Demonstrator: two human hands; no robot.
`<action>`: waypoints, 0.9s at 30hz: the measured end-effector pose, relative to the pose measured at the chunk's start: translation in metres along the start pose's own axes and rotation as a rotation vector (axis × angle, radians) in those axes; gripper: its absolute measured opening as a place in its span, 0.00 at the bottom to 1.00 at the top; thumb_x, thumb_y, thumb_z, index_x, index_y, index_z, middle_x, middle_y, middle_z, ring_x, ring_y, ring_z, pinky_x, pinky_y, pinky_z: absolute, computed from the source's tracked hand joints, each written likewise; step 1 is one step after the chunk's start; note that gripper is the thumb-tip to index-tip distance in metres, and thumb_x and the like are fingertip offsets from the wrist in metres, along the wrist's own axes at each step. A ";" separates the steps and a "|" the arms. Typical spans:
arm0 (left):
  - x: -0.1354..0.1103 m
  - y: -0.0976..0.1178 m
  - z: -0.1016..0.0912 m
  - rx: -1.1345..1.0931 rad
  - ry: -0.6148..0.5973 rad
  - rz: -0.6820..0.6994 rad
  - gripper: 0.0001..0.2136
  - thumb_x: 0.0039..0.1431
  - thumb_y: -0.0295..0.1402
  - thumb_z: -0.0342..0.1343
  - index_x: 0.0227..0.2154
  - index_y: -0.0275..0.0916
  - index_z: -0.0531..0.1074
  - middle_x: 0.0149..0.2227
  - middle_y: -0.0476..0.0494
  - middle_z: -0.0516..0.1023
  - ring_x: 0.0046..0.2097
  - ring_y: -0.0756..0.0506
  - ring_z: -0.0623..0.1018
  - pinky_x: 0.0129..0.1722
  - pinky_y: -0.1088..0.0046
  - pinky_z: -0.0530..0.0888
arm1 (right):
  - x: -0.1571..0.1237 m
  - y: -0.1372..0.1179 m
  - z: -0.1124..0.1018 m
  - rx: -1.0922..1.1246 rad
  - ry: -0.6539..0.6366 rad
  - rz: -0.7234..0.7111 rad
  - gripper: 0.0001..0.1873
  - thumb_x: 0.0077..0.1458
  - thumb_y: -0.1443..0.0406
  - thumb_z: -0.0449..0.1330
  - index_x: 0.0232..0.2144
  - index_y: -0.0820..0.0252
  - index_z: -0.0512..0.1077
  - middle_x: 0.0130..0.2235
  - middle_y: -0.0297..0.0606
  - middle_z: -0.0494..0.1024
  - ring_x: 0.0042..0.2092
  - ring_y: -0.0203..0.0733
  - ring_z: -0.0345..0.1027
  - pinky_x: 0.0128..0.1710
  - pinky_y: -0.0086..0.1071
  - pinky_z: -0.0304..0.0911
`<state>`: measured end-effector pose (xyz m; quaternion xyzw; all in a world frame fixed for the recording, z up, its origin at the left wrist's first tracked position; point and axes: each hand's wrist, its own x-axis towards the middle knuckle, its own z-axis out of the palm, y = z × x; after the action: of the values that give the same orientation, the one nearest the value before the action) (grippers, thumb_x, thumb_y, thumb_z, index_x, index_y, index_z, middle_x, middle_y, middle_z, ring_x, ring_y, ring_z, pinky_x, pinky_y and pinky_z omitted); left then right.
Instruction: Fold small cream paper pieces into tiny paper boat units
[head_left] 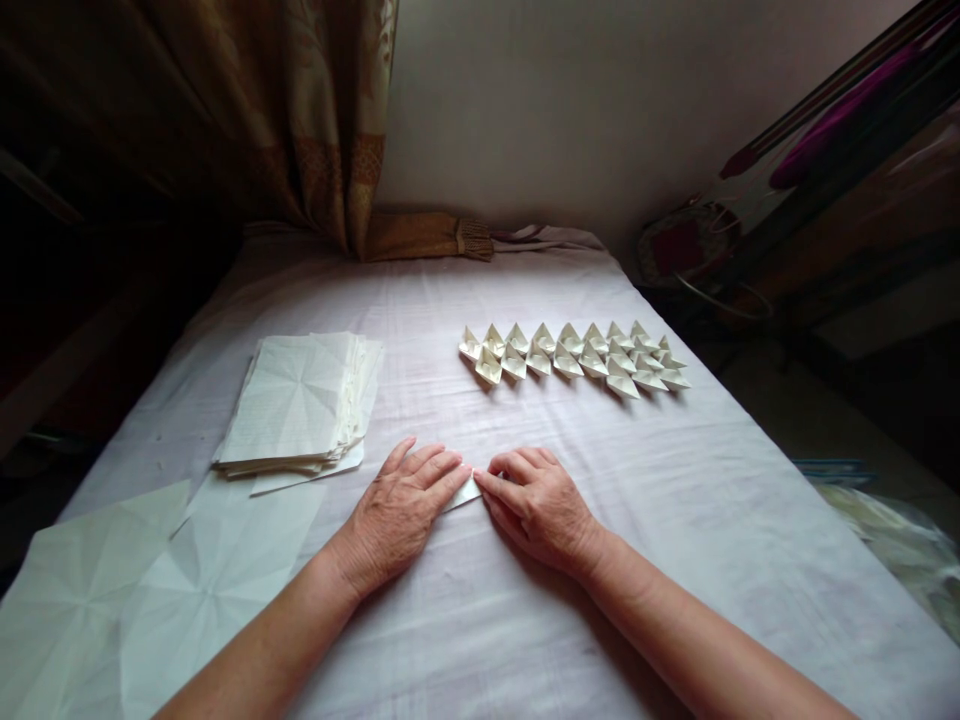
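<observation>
My left hand [401, 510] lies flat, fingers stretched out, pressing down on a small folded white paper [466, 492] on the white cloth. My right hand [536, 500] meets it from the right, fingers curled with the fingertips pressed on the same paper. Most of the paper is hidden under both hands. Beyond my right hand, several small folded white paper boats [574, 358] stand in two tidy rows. A stack of creased white sheets [300, 400] lies beyond my left hand.
The white cloth-covered table [525, 620] fills the view. Two large creased sheets [135, 590] lie spread at the near left corner. A brown curtain [330, 130] hangs at the back left. Bags and dark furniture [787, 230] stand off the right edge.
</observation>
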<state>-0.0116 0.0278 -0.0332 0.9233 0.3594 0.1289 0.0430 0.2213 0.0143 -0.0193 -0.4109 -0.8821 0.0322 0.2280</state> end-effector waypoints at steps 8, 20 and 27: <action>0.000 0.000 -0.003 -0.022 0.039 -0.002 0.23 0.63 0.22 0.44 0.57 0.46 0.68 0.55 0.46 0.75 0.58 0.43 0.70 0.64 0.56 0.56 | -0.005 0.005 -0.003 -0.007 0.003 -0.012 0.13 0.63 0.67 0.53 0.47 0.57 0.74 0.37 0.40 0.76 0.39 0.42 0.64 0.40 0.37 0.57; -0.014 0.001 -0.013 -0.137 0.230 -0.139 0.13 0.64 0.29 0.50 0.50 0.39 0.69 0.54 0.38 0.74 0.56 0.41 0.72 0.58 0.57 0.68 | -0.001 0.004 -0.003 0.013 -0.005 -0.029 0.12 0.62 0.66 0.55 0.46 0.58 0.75 0.37 0.40 0.75 0.38 0.43 0.63 0.39 0.37 0.57; -0.039 0.005 -0.021 -0.068 0.164 -0.150 0.14 0.64 0.37 0.54 0.50 0.41 0.73 0.48 0.42 0.79 0.52 0.40 0.74 0.58 0.55 0.66 | 0.002 0.007 -0.002 0.014 -0.044 -0.064 0.10 0.61 0.64 0.58 0.44 0.58 0.74 0.40 0.41 0.77 0.40 0.44 0.65 0.41 0.37 0.57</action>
<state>-0.0421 -0.0024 -0.0200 0.8782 0.4250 0.2125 0.0541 0.2260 0.0199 -0.0180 -0.3799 -0.8994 0.0400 0.2124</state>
